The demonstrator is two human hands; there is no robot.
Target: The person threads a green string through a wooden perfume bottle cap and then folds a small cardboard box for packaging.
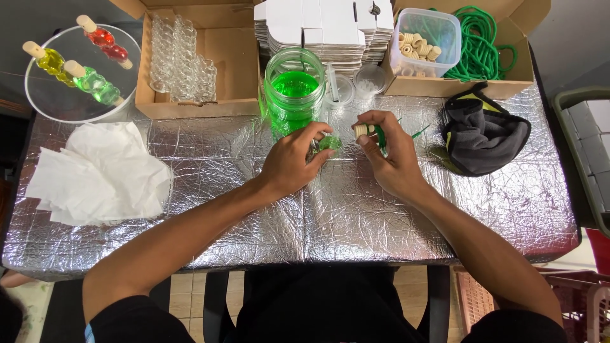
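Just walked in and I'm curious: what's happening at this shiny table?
A person sits at a foil-covered table. The left hand holds a small green-filled glass bottle, while the right hand brings a pale cork stopper on green cord toward it. A jar of green liquid stands just behind; three filled bottles lie on a round tray.

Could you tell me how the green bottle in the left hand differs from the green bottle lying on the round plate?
The bottle in the left hand is gripped over the foil table by the left hand and has no cork; the right hand holds a cork beside it. The green bottle on the round plate lies untouched and is corked. Both hold green liquid.
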